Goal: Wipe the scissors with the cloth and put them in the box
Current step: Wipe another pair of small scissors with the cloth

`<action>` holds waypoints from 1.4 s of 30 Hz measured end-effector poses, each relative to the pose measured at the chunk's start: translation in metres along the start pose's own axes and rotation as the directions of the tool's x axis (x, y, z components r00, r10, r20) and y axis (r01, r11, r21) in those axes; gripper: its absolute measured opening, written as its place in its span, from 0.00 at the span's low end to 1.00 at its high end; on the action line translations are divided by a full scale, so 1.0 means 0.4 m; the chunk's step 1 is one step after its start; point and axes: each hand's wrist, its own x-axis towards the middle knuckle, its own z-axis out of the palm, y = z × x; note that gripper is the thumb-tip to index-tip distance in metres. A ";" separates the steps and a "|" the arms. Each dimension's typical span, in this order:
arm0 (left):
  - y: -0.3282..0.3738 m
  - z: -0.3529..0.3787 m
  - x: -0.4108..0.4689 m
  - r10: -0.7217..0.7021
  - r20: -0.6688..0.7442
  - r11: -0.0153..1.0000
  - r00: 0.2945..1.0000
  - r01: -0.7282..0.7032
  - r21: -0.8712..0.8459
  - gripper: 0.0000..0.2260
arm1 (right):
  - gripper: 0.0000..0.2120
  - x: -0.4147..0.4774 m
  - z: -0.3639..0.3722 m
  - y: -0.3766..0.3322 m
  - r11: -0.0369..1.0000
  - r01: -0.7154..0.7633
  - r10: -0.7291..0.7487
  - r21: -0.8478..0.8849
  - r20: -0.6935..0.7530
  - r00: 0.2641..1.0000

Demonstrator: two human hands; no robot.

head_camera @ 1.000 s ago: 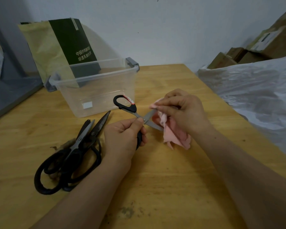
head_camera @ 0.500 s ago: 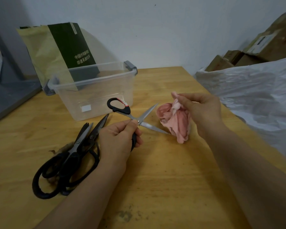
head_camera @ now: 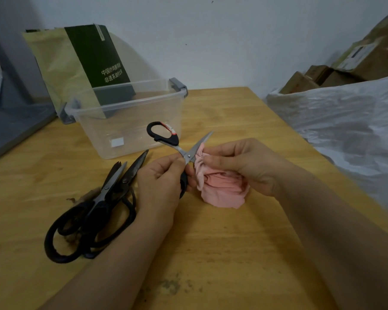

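Right hand [head_camera: 244, 166] with pink cloth [head_camera: 222, 189] brought back to the small scissors [head_camera: 184, 148], after being held apart from them half a second ago. Cloth now pressed against the blades just beside the pivot screw, covering the lower blade. Upper blade tip left bare, pointing away from the cloth.

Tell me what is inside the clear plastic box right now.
The clear plastic box looks empty: through its walls only a white label on the front and the green and tan bag standing behind it show. No scissors are in it yet. Nothing covers its inside.
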 end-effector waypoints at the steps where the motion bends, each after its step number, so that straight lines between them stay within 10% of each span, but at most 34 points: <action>1: -0.002 -0.001 0.002 -0.006 -0.012 1.000 1.000 0.005 -0.013 0.14 | 0.17 -0.004 -0.005 -0.002 0.998 -0.015 0.012 0.059 0.062 0.998; 5: 0.000 -0.001 0.003 -0.016 -0.019 1.000 1.000 0.016 -0.027 0.14 | 0.23 -0.009 -0.008 -0.002 0.995 -0.011 -0.009 0.103 0.194 0.981; 9: 0.001 -0.001 -0.002 -0.002 -0.002 1.000 1.000 0.002 -0.031 0.14 | 0.25 0.017 0.021 0.022 0.998 0.069 -0.070 -0.014 -0.049 0.996; 13: 0.000 0.000 -0.005 0.019 -0.005 1.000 1.000 -0.019 -0.016 0.13 | 0.01 0.023 0.058 0.022 0.979 0.107 -0.137 -0.171 -0.177 0.975; 18: 0.004 0.008 -0.003 0.009 -0.031 1.000 0.999 -0.010 -0.016 0.12 | 0.14 0.031 0.079 0.022 0.910 0.059 -0.148 -0.410 -0.187 0.971; 27: 0.013 0.015 -0.018 0.000 -0.008 0.999 1.000 0.000 -0.045 0.08 | 0.13 0.017 0.076 0.017 0.998 0.063 -0.065 -0.017 -0.134 0.989; 42: 0.018 0.013 -0.005 -0.076 -0.065 0.988 0.995 0.067 -0.139 0.06 | 0.10 0.016 0.046 0.013 0.992 0.088 -0.092 -0.093 -0.046 0.995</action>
